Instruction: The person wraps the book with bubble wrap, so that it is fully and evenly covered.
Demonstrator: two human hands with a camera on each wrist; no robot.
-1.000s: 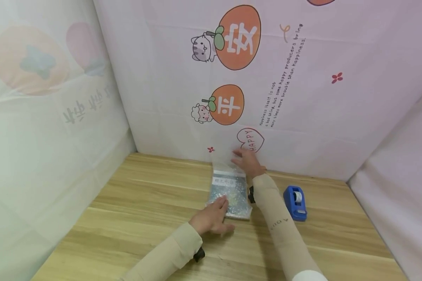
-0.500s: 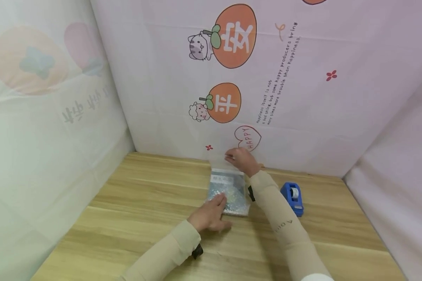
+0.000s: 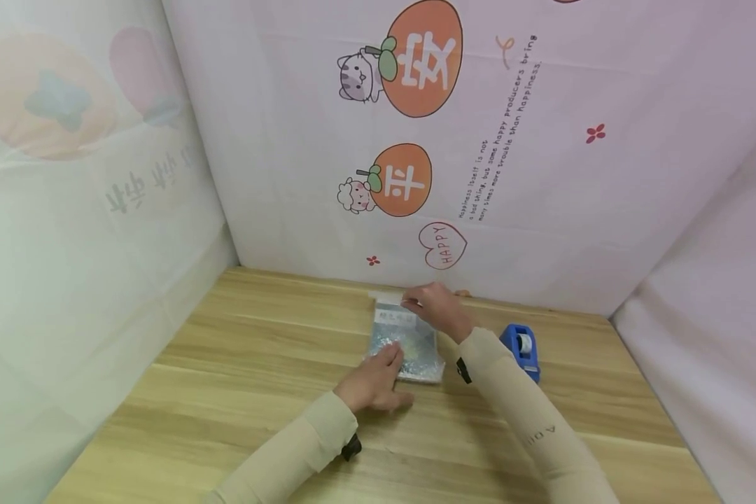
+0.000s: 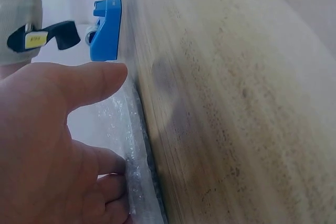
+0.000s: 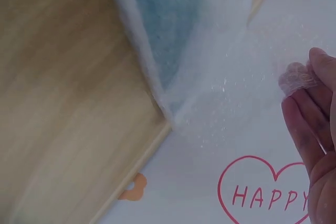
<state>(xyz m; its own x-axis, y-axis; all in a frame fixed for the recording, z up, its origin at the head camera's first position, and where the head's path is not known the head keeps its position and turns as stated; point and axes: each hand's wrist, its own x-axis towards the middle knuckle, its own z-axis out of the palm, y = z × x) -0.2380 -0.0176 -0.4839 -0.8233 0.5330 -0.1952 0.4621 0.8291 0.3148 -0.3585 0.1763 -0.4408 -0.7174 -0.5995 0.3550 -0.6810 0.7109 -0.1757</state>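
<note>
A blue-grey book [image 3: 412, 343] wrapped in clear bubble wrap [image 5: 226, 87] lies on the wooden table. My left hand [image 3: 373, 381] rests on the book's lower left part with its fingers straight. In the left wrist view, the fingertips [image 4: 113, 182] press against the side of the bubble wrap, and the thumb is stretched out apart from them. At the book's far end, my right hand [image 3: 437, 308] pinches the loose flap of bubble wrap between thumb and fingers. The right wrist view shows the flap stretched from the book's edge to that pinch.
A blue tape dispenser [image 3: 521, 351] with a roll of tape stands to the right of the book, close to my right forearm. A white printed cloth [image 3: 290, 175] hangs behind the table's back edge, with more cloth at both sides.
My right hand has closed its fingers on the bubble wrap flap and brought it down and towards me, over the book's far end. The left hand has stayed on the book.
</note>
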